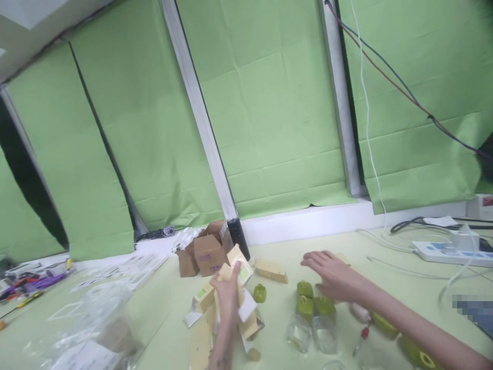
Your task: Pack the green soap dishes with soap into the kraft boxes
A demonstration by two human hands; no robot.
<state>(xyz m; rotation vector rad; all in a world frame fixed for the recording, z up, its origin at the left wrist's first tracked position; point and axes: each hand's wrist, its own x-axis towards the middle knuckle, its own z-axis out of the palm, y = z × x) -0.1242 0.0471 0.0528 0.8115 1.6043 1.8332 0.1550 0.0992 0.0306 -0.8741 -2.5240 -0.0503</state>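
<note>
My left hand [228, 289] is closed on a small cream cardboard box [239, 263] with a green patch on its side. More cream boxes [203, 298] and opened cardboard pieces [201, 336] lie around and beneath that wrist. My right hand [334, 275] reaches in from the right with its fingers stretched out, holding nothing that I can see. Just below it sit several green lids [305, 306], and nearer me stand clear containers [324, 334]. A single green lid [259, 293] lies between my hands.
Brown cardboard boxes [210, 254] and a black upright object [239, 238] stand at the back. A flat cream box [271, 270] lies beyond the lids. Clear plastic bags [103, 318] are on the left; a white power strip [433, 252] with cables is on the right.
</note>
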